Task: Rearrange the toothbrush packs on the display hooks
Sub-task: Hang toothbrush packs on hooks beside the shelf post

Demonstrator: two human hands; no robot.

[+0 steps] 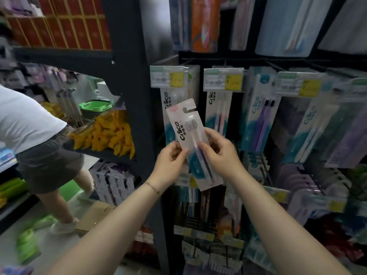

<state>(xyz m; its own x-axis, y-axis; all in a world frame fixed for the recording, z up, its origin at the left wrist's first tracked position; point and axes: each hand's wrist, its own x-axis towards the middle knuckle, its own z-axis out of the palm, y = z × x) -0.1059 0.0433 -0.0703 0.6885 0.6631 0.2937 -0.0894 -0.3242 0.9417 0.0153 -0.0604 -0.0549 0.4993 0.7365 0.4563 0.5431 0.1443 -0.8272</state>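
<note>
1. Both hands are clamped on one toothbrush pack (193, 143): the left hand (170, 161) pinches its left edge and the right hand (219, 150) pinches the right side at the handles.
2. Free of any hook, the pack is held in front of the display, tilted with its top leaning left. Its hang slot (188, 109) sits just below the leftmost price tag (168, 76).
3. My read of the step: threading the pack onto the hook behind that tag, where a matching hanging pack (168, 108) already sits.
4. To do it well, square the pack upright first so the slot faces the hook tip straight on.
5. Keep the fingers low on the card, clear of the slot, and let one hand steer while the other steadies.
6. Slide it back until it rests against the pack behind, label facing out, without knocking the neighbouring pack (218, 114).
</note>
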